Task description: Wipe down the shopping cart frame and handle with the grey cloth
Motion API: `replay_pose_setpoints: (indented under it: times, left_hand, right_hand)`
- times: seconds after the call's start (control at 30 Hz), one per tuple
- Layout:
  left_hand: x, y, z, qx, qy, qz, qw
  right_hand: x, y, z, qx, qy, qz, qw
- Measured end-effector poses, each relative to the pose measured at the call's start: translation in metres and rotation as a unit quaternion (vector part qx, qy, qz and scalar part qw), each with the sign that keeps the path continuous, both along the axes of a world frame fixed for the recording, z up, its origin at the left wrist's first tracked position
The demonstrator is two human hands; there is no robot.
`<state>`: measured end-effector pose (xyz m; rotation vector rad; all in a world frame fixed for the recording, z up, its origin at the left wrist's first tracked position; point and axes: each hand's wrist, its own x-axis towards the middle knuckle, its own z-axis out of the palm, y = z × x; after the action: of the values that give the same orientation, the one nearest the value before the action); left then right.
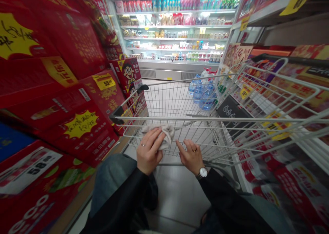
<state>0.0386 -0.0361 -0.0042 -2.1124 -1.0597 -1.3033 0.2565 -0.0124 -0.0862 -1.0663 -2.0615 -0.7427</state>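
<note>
A wire shopping cart (177, 119) stands right in front of me, its side turned toward me. My left hand (150, 148) grips a crumpled greyish-white cloth (168, 132) and presses it to the wires at the cart's near side. A ring shows on one of its fingers. To the right, my right hand (190, 155) is at the lower wires of the same side, fingers curled over them and the index finger pointing out toward the cloth. It wears a ring and a wristwatch (203, 172). The right thumb is hidden.
Red gift boxes (84, 124) with yellow price tags are stacked close on the left. Shelves with boxes (295, 86) and wrapped packs (295, 179) line the right. Beyond the cart are large water bottles (207, 96) on the floor and a lit refrigerated display (174, 38).
</note>
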Motion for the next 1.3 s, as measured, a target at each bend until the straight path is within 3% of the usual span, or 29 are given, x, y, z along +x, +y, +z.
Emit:
replay_pose_setpoints:
  times: [0.13, 0.37, 0.53, 0.73, 0.93, 1.13, 1.3]
  left_hand:
    - [-0.013, 0.002, 0.015, 0.042, -0.062, 0.042, 0.996]
    - [-0.014, 0.004, -0.006, 0.019, -0.026, 0.026, 0.999]
    - [-0.027, 0.006, 0.002, 0.043, -0.056, 0.051, 0.996]
    - [-0.031, 0.003, -0.01, 0.026, -0.035, 0.046, 0.998]
    - [-0.042, 0.008, -0.002, 0.06, -0.088, 0.091, 0.99]
    - [-0.048, 0.01, -0.019, 0.048, -0.061, 0.098, 0.992]
    - [-0.057, 0.011, -0.005, 0.066, -0.102, 0.123, 0.985]
  right_hand:
    - [-0.003, -0.001, 0.001, 0.008, 0.015, 0.002, 1.0]
    - [-0.007, 0.001, 0.001, -0.005, 0.023, 0.004, 1.0]
    - [-0.011, 0.0, -0.001, -0.008, 0.056, -0.006, 0.998]
    - [-0.018, -0.003, -0.013, -0.025, 0.049, -0.021, 0.998]
    - [-0.019, -0.006, -0.016, -0.073, 0.032, -0.034, 0.996]
    - [-0.019, -0.005, -0.015, -0.088, 0.036, -0.034, 0.995]
    - [-0.02, -0.004, -0.016, -0.077, 0.046, -0.031, 0.995]
